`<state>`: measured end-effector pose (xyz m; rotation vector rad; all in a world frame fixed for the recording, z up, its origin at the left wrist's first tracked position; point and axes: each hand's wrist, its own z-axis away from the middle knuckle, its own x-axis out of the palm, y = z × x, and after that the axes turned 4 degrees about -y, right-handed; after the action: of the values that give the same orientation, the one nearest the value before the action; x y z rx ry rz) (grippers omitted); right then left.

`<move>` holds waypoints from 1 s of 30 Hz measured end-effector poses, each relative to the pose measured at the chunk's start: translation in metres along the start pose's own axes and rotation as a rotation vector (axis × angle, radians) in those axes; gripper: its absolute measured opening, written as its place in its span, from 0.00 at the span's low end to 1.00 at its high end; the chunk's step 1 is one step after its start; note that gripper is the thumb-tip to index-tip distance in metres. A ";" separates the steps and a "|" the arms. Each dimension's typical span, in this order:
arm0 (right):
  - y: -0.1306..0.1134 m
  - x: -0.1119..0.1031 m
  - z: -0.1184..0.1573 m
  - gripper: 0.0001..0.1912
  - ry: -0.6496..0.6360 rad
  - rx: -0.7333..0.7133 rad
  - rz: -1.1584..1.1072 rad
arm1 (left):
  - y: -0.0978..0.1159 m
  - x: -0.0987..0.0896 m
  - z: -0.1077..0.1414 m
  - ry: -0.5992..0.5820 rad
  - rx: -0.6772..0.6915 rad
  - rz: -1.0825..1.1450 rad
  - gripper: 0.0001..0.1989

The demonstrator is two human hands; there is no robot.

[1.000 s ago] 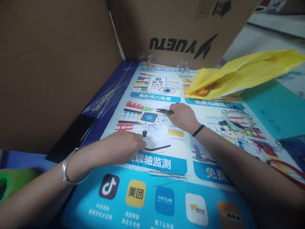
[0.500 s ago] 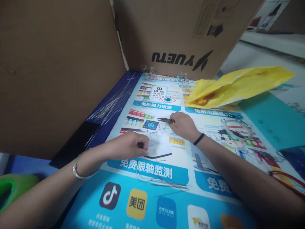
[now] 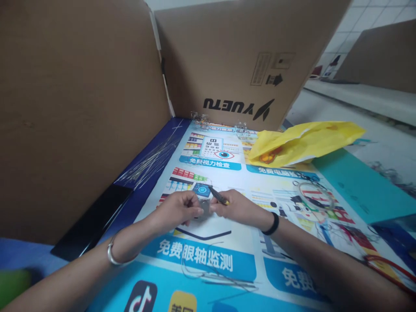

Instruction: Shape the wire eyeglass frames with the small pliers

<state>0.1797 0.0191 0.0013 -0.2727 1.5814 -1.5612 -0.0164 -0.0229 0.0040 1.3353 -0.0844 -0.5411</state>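
My left hand (image 3: 182,208) is closed, with thumb and finger pinching a blurred tangle of thin wire (image 3: 204,209). Close on its right, my right hand (image 3: 235,208) grips pliers (image 3: 219,196) with dark jaws and a bit of yellow on the handle. The jaws point up and to the left, above the pinched wire. Fingers of the right hand also reach the wire's right side; whether they grip it I cannot tell. Both hands are over a printed poster (image 3: 240,236). Nearer to me, loose cut wires (image 3: 227,281) lie on it.
Cardboard panels (image 3: 81,108) stand at the left and back. Straight wires (image 3: 149,162) and a black flat object (image 3: 94,221) lie left. Small wire pieces (image 3: 199,119) sit at the back. To the right are a yellow bag (image 3: 312,141), a wire coil (image 3: 315,195) and a teal sheet (image 3: 357,186).
My right hand has come down and left with the pliers, so both hands now meet at the wire. The camera view has tilted up.
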 end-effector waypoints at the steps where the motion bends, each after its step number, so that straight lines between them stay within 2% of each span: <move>1: -0.001 0.002 0.000 0.09 0.014 0.039 -0.035 | -0.001 0.001 -0.001 0.007 0.006 0.019 0.08; 4: -0.002 0.006 -0.002 0.10 0.056 0.125 -0.181 | -0.007 0.006 -0.006 0.058 0.049 0.082 0.08; 8: 0.002 0.007 -0.004 0.15 0.124 0.081 -0.293 | -0.012 0.015 -0.015 0.104 0.100 0.182 0.11; 12: 0.007 0.004 -0.005 0.19 0.120 0.058 -0.420 | -0.010 0.019 -0.020 0.030 0.093 0.329 0.12; 17: 0.010 0.001 -0.005 0.20 0.133 0.031 -0.469 | -0.006 0.009 -0.022 -0.038 0.009 0.444 0.16; 22: 0.012 -0.001 -0.007 0.18 0.191 0.029 -0.442 | 0.010 0.000 -0.026 -0.054 0.007 0.290 0.16; 26: 0.014 -0.004 -0.010 0.20 0.237 0.042 -0.493 | 0.026 0.002 -0.038 -0.089 0.042 0.130 0.14; 30: 0.019 -0.008 -0.013 0.22 0.309 0.047 -0.521 | 0.031 0.006 -0.053 -0.060 0.079 0.077 0.13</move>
<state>0.1831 0.0373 -0.0140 -0.4633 1.7997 -2.1184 0.0181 0.0260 0.0182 1.3872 -0.2074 -0.5173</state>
